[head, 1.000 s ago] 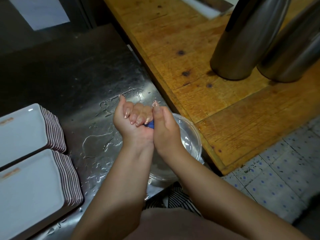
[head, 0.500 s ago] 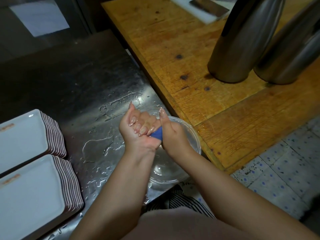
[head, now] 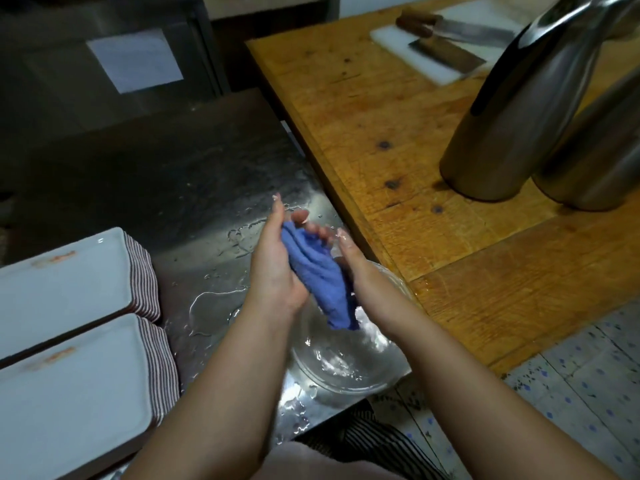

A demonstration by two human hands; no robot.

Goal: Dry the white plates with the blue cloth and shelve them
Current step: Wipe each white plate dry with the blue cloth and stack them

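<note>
Bare forearms, long nails, striped apron [head: 363,441]
</note>
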